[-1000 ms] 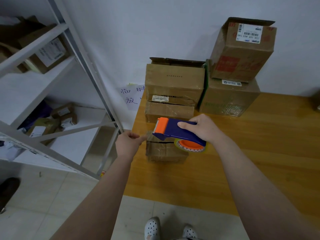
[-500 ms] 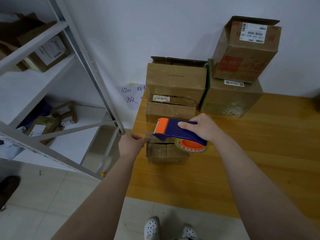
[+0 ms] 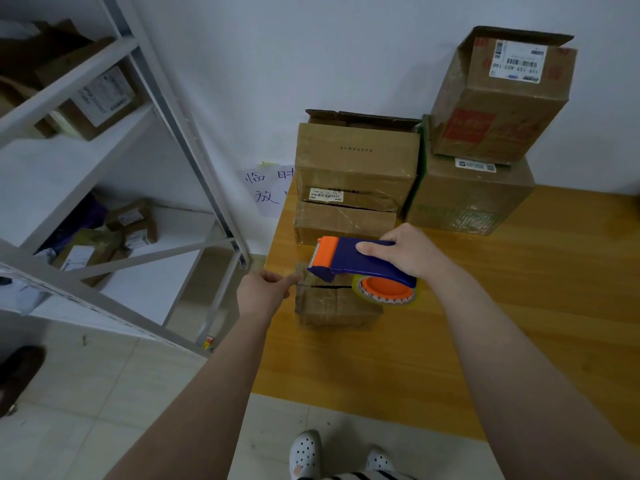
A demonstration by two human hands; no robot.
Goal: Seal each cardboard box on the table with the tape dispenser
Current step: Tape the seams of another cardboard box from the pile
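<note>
A small cardboard box (image 3: 334, 306) stands near the left edge of the wooden table (image 3: 502, 306), its top seam showing as a dark slit. My right hand (image 3: 407, 251) grips the handle of a blue and orange tape dispenser (image 3: 356, 263), held just above the box with its orange blade end pointing left. At the box's upper left corner my left hand (image 3: 265, 289) pinches the clear tape end with curled fingers. The clear tape itself is hard to make out.
Several larger cardboard boxes (image 3: 356, 161) are stacked against the wall at the back of the table, one (image 3: 498, 95) tilted on top. A white metal shelf rack (image 3: 114, 209) with parcels stands to the left. My feet in white shoes (image 3: 304, 452) are on the tiled floor.
Both hands and the dispenser have stayed almost in place over the small box. The view has shifted slightly.
</note>
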